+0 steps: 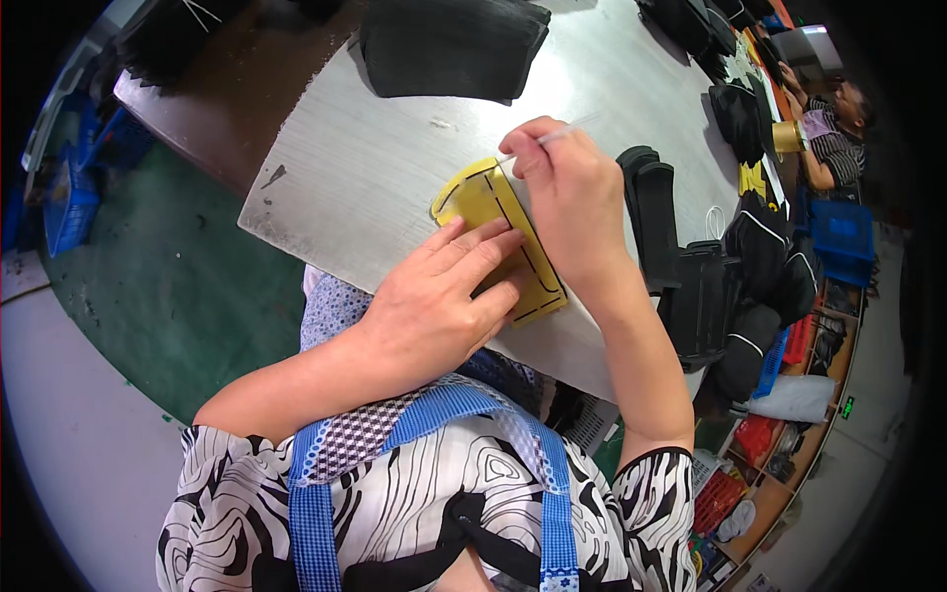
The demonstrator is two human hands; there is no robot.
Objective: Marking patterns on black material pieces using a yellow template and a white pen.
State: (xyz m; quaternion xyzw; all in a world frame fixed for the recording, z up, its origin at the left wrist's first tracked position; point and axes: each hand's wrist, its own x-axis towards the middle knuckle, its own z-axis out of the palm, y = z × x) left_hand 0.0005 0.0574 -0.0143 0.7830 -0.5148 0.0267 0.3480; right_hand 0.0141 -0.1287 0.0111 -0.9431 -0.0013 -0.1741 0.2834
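Note:
A yellow template (pixel 476 202) with black slots along its edges and one rounded end lies on the pale work board. My left hand (pixel 444 276) rests on it with fingers stretched and slightly spread, pressing it down; what lies beneath the template is mostly hidden. My right hand (pixel 572 192) is closed in a writing grip around a thin, pale marking pen (pixel 559 132). The pen's lower end is at the template's far edge, near its upper corner. Beyond both hands sits a stack of black fabric pieces (pixel 449 47).
More black piles (pixel 651 212) line the board's right side, some tied with white string. A blue crate (pixel 841 237) and cluttered shelves stand farther right, where another person (pixel 834 133) sits. Blue baskets (pixel 71 202) are at far left above the green floor (pixel 128 286).

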